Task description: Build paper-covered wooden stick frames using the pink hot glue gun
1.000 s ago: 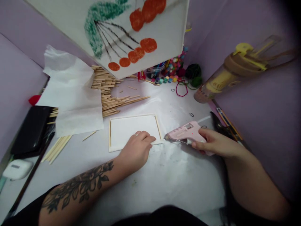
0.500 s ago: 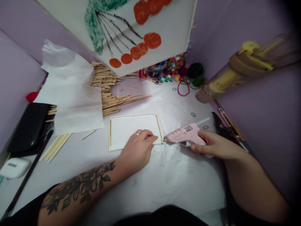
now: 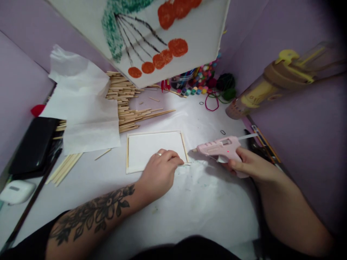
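In my right hand (image 3: pixel 245 164) is a pink hot glue gun (image 3: pixel 217 147), its nozzle pointing left and a clear glue stick jutting from its back. The nozzle hangs a little right of the card's near right corner, apart from it. My left hand (image 3: pixel 162 168), with a ring on one finger, is closed in a pinch on a thin wooden stick (image 3: pixel 187 164) whose end pokes out past the fingertips. It rests over the near right part of a white rectangular card (image 3: pixel 143 148) edged with wooden sticks. My fingers hide much of the near edge.
Bundled wooden sticks (image 3: pixel 127 121) lie behind, partly under white paper (image 3: pixel 90 126). A painted canvas (image 3: pixel 146 32) overhangs the back. A tumbler (image 3: pixel 260 86) stands right. Left are a black case (image 3: pixel 34 144), a white earbud case (image 3: pixel 17 192) and a long brush (image 3: pixel 35 196).
The glue gun has drawn away to the right from the card's corner, and a thin glue strand there no longer shows. My left hand keeps its pinch at the near edge.
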`<state>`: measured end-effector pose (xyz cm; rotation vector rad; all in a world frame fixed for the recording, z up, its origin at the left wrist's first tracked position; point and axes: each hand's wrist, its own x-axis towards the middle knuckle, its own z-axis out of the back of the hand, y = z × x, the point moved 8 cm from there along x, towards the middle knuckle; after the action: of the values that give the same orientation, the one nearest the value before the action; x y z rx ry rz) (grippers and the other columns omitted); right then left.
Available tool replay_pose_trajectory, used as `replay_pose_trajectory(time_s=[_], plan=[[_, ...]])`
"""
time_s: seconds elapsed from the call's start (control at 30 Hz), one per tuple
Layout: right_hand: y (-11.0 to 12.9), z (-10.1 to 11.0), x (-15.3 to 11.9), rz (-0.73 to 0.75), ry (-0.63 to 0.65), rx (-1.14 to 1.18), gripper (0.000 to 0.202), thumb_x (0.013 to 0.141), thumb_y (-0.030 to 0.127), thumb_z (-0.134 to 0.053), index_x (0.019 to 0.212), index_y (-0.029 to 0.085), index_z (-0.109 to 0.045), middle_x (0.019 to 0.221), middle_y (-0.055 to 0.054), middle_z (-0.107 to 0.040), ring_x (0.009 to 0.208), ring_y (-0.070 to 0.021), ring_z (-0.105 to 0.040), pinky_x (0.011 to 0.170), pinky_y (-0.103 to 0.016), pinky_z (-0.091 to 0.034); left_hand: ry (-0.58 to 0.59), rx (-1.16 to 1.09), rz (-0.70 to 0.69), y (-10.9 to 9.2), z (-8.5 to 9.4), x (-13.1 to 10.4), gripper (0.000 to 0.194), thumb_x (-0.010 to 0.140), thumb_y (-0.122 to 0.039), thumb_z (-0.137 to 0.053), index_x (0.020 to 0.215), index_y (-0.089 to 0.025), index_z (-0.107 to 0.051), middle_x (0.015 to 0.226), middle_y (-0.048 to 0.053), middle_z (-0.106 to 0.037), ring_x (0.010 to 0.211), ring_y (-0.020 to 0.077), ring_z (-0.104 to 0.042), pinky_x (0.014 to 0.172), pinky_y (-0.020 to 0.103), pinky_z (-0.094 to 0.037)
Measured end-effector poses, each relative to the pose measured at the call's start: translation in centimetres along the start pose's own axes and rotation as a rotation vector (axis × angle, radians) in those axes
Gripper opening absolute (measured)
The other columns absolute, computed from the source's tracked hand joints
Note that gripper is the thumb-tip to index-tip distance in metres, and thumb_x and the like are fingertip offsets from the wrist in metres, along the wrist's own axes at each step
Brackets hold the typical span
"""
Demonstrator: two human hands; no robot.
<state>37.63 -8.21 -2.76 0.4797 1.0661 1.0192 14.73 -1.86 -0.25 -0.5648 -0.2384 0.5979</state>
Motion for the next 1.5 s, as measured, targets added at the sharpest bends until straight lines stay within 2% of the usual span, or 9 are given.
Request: replay_pose_trajectory(time_s=[0.1,0.27,0.4,0.73,0.97,1.1,1.27,1.4,1.5], plan=[[-0.7,-0.5,0.2,-0.025,0.068,0.151,0.049,0.069,0.071,-0.061,0.074,0.023,-0.051,0.06,-0.002,-0.059,0.048,-0.0142,-0.047,0.043,-0.027,-0.031,0.005,-0.049,0.022,0.2,0.7,0.2,0.022,0.092,-0.014,-0.045,0.102,-0.019,-0.064,0.101,0.005,-0.066,0.094,0.0203,-0.055,0.085,0.038,-0.046],[-0.9,-0.6,0.4,-0.043,0.036,0.18,0.051,0.067,0.071,-0.064,0.074,0.022,-0.052,0.061,-0.002,-0.059,0.049,-0.0137,-0.048,0.044,-0.026,-0.03,0.062,0.062,0.15,1.3,1.9,0.9,0.021,0.094,-0.022,-0.046,0.095,-0.017,-0.066,0.092,0.005,-0.066,0.09,0.0217,-0.056,0.083,0.039,-0.045],[-0.4,-1.0,0.3,-0.03,0.055,0.167,0.048,0.072,0.069,-0.06,0.074,0.022,-0.053,0.06,-0.002,-0.059,0.049,-0.0135,-0.048,0.044,-0.026,-0.031,0.148,0.099,0.171,1.2,1.4,1.0,0.02,0.092,-0.022,-0.047,0.087,-0.017,-0.065,0.088,0.006,-0.062,0.087,0.022,-0.054,0.08,0.039,-0.045],[-0.3,-1.1,0.4,-0.009,0.045,0.19,0.048,0.072,0.067,-0.063,0.075,0.02,-0.052,0.059,-0.001,-0.059,0.047,-0.0112,-0.047,0.041,-0.024,-0.03,0.192,0.163,0.166,0.5,0.5,0.7,0.012,0.09,-0.021,-0.049,0.087,-0.015,-0.058,0.093,0.008,-0.056,0.091,0.0245,-0.049,0.08,0.04,-0.044],[0.5,-1.8,0.3,0.044,0.152,0.234,0.047,0.075,0.063,-0.064,0.072,0.017,-0.058,0.058,-0.003,-0.059,0.047,-0.0098,-0.048,0.04,-0.023,-0.029,0.205,0.155,0.138,0.6,0.0,0.3,0.007,0.091,-0.02,-0.051,0.091,-0.017,-0.057,0.092,0.005,-0.061,0.091,0.0232,-0.052,0.079,0.038,-0.043],[1.6,-2.2,0.2,0.114,0.214,0.233,0.05,0.075,0.065,-0.063,0.067,0.015,-0.062,0.055,-0.003,-0.058,0.046,-0.0099,-0.048,0.039,-0.023,-0.029,0.187,0.181,0.176,0.9,0.2,0.1,0.016,0.091,-0.029,-0.054,0.101,-0.017,-0.058,0.098,0.006,-0.063,0.095,0.025,-0.053,0.08,0.039,-0.043],[1.8,-2.2,0.2,0.133,0.207,0.226,0.049,0.074,0.065,-0.064,0.067,0.016,-0.061,0.053,-0.002,-0.058,0.045,-0.0093,-0.047,0.04,-0.022,-0.029,0.21,0.294,0.21,0.9,0.8,0.3,0.029,0.092,-0.042,-0.052,0.096,-0.015,-0.06,0.094,0.009,-0.063,0.093,0.0273,-0.055,0.077,0.041,-0.044],[1.6,-2.3,0.3,0.115,0.206,0.241,0.049,0.072,0.066,-0.066,0.069,0.017,-0.061,0.054,-0.002,-0.058,0.045,-0.0094,-0.047,0.039,-0.021,-0.03,0.24,0.383,0.229,1.1,1.4,0.4,0.024,0.094,-0.031,-0.044,0.092,-0.014,-0.061,0.092,0.01,-0.061,0.093,0.0287,-0.054,0.076,0.042,-0.043],[1.4,-2.4,0.2,0.103,0.214,0.23,0.05,0.072,0.066,-0.065,0.067,0.016,-0.06,0.055,-0.003,-0.058,0.046,-0.0094,-0.047,0.039,-0.021,-0.03,0.264,0.331,0.193,1.1,1.4,0.5,0.022,0.093,-0.019,-0.04,0.092,-0.015,-0.062,0.094,0.01,-0.058,0.092,0.0269,-0.052,0.076,0.041,-0.043]])
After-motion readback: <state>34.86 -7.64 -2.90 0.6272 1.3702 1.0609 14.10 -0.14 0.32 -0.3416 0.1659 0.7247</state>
